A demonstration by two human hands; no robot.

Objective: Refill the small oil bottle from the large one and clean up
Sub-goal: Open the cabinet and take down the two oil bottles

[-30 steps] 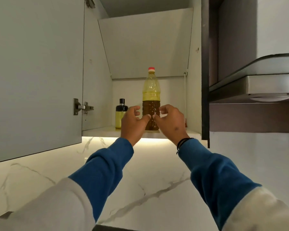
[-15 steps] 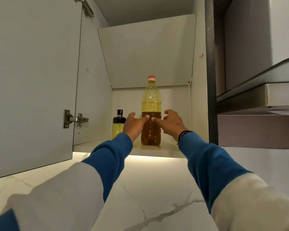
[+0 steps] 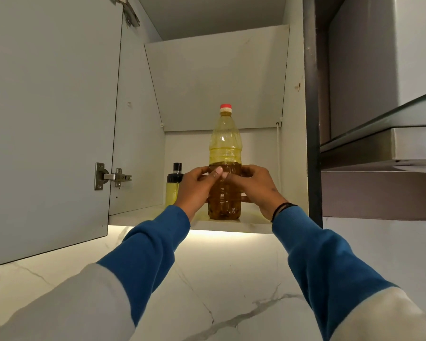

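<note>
A large clear oil bottle [image 3: 225,143] with a red cap stands upright on the shelf of an open wall cabinet; dark oil fills its lower half. My left hand [image 3: 197,185] and my right hand [image 3: 256,185] wrap round its middle from either side, thumbs meeting in front. Just left of it stands the small oil bottle [image 3: 173,187], yellowish with a black cap, partly hidden behind my left hand.
The cabinet door [image 3: 49,124] hangs open on the left, its hinge at shelf height. A range hood [image 3: 384,143] juts out on the right past a dark cabinet side panel [image 3: 312,119]. The marble wall [image 3: 231,279] lies below the lit shelf edge [image 3: 158,219].
Both hands have closed in from just short of the large bottle and now grip its middle. The view has tilted up, closer to the cabinet.
</note>
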